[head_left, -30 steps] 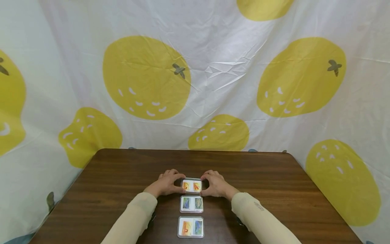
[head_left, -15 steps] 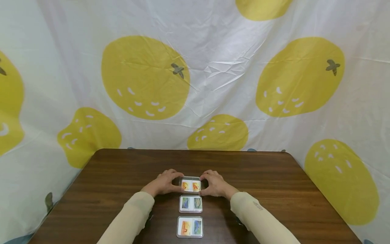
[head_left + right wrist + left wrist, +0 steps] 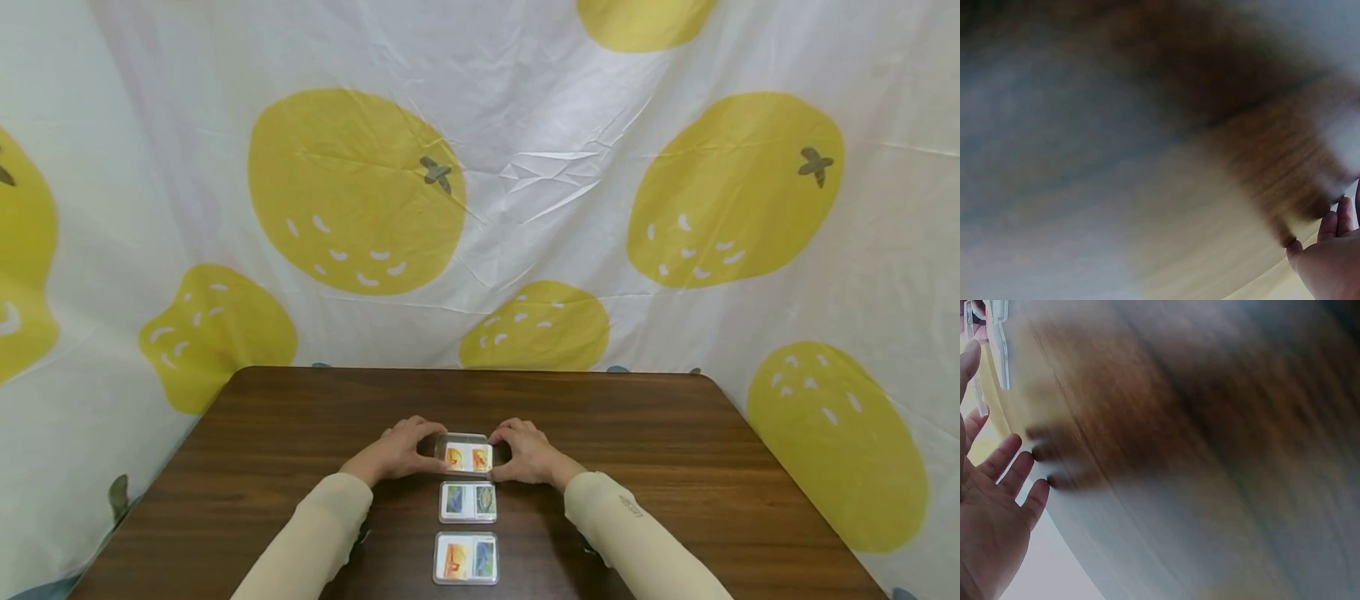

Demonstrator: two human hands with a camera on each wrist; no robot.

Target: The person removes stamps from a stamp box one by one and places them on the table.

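Three clear flat cases, each with two small picture cards, lie in a column on the table. Both hands are at the farthest case (image 3: 468,457), whose cards are orange and white. My left hand (image 3: 392,451) pinches the left edge of its clear plastic lid (image 3: 466,437) between thumb and index finger. At the lid's right edge, my right hand (image 3: 531,454) holds it likewise. In the left wrist view the lid (image 3: 977,375) stands apart from a second clear piece (image 3: 1002,350). The other left fingers (image 3: 1002,455) are spread. The right wrist view shows only some right fingers (image 3: 1327,226).
Closer to me lie the middle case (image 3: 468,502), with blue-green and grey pictures, and the nearest case (image 3: 465,558), with orange and blue ones. The dark wooden table (image 3: 637,408) ends at a white curtain (image 3: 540,183) printed with yellow fruit.
The left hand and the clear lid have shifted slightly left, and the lid's left edge now sticks out past the cards. The right hand and the two nearer cases hardly differ.
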